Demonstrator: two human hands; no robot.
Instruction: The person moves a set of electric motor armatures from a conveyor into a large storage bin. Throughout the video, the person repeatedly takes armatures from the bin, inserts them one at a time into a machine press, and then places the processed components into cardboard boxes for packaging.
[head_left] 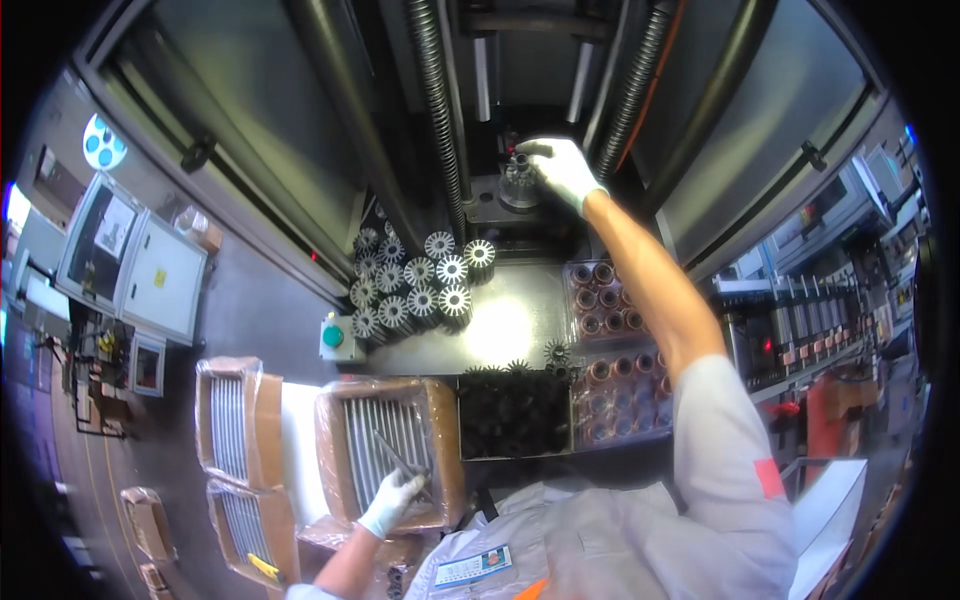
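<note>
My right hand [565,170], in a white glove, reaches far forward into the machine. Its fingers close at the top of a dark cylindrical part [520,163], which stands on a round metal fixture [519,190]. The fingertips partly cover that part. Low on the left, my gloved left hand [392,503] grips a slim metal shaft [392,452], held at a slant over a plastic-lined cardboard box [447,440]. Rows of similar metal shafts [365,425] lie in this box.
Slotted rotor cores [452,269] stand grouped on the metal table [540,290]. Copper-coloured rings [603,297] fill clear trays at right; a dark bin [515,415] sits in front. A green button box [333,337] is at left, above more boxes of shafts [228,425]. Machine columns [365,120] flank my reach.
</note>
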